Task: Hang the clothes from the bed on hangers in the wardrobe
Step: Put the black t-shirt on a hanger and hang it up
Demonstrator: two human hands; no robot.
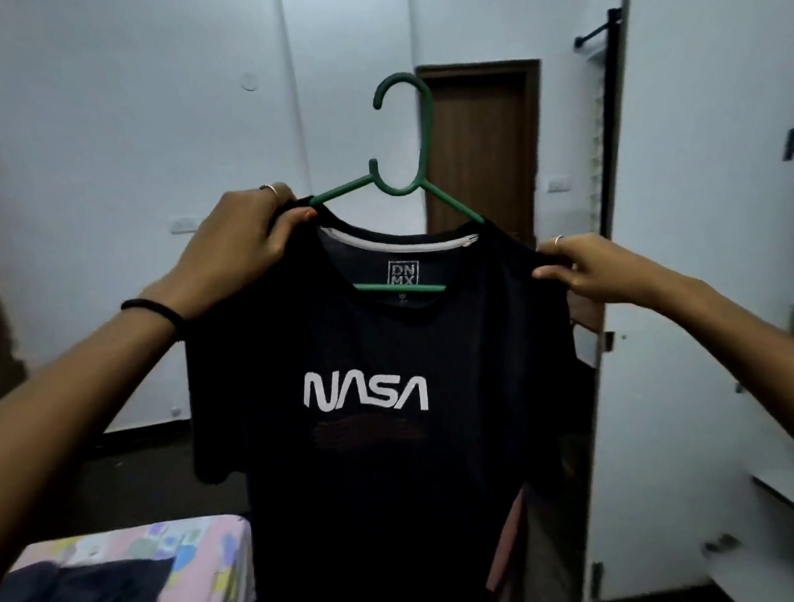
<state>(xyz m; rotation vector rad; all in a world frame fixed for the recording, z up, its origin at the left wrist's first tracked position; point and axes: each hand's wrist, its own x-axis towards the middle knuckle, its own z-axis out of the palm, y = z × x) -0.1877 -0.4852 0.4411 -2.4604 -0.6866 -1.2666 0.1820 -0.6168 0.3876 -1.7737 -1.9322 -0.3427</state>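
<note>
Black T-shirt point(388, 466): held up in mid-air in front of the person, front facing the camera, white NASA lettering across the chest; a printed label shows inside the neck.
Green hanger point(406, 159): plastic, its arms run inside the shirt's neck opening; hook and both upper arm ends stick out above the collar, and the lower bar shows through the neckline.
Left hand point(236, 246): fingers curled, pinching the shirt's shoulder beside the hanger's arm; a ring on one finger, a black band on the wrist.
Right hand point(585, 266): thumb and fingers pinch the fabric at the other shoulder; a ring on one finger.
Bed point(202, 568): bottom left, pink patterned sheet.
Dark garment point(73, 601): lies crumpled on the bed.
Wardrobe door point(688, 186): white panel at the right, just behind the shirt.
Brown door point(483, 149): shut, in the far white wall behind the hanger's hook.
</note>
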